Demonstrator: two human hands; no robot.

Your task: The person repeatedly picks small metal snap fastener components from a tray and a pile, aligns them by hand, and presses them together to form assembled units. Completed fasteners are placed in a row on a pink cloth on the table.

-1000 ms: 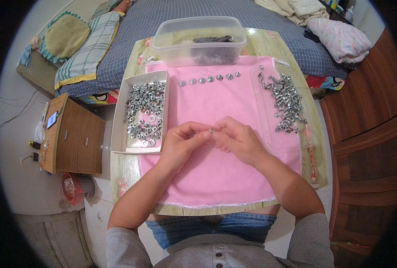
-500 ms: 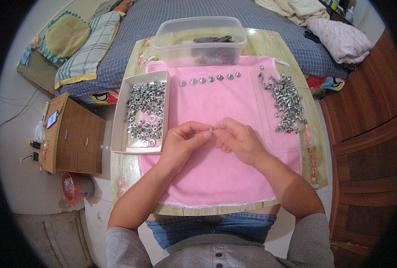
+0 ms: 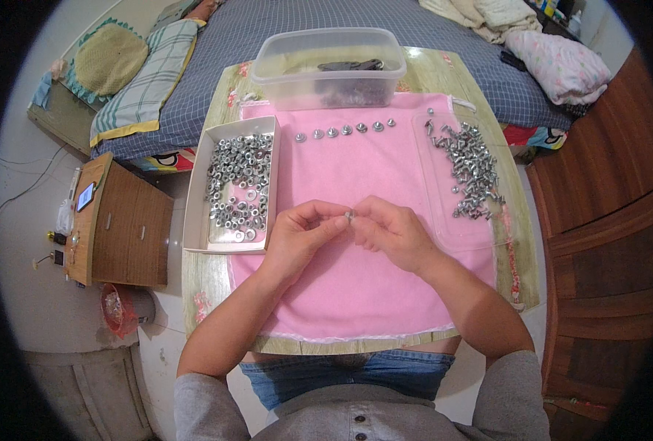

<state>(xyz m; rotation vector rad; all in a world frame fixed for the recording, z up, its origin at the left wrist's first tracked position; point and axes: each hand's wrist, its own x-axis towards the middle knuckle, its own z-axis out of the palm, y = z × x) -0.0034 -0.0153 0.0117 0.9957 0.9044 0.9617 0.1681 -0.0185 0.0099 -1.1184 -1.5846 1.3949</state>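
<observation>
Over the middle of the pink cloth (image 3: 363,294), my left hand (image 3: 304,234) and my right hand (image 3: 394,234) meet fingertip to fingertip. Both pinch one small silvery metal fastener (image 3: 350,215), mostly hidden by the fingers. Beyond them stands a row of several bolts fitted with nuts or washers (image 3: 347,129). To the left, a white box (image 3: 196,192) holds many loose nuts and washers (image 3: 239,173). On the right, a pile of screws (image 3: 475,165) lies in a shallow clear plastic lid (image 3: 444,234).
A translucent plastic tub (image 3: 282,90) with dark items stands at the table's far edge. Behind it is a bed with a blue checked cover (image 3: 223,44). A wooden cabinet (image 3: 128,235) and a red-lined bin (image 3: 120,309) stand to the left.
The fingers of my right hand have shifted slightly around the fastener. My left hand and everything on the table stay as they were.
</observation>
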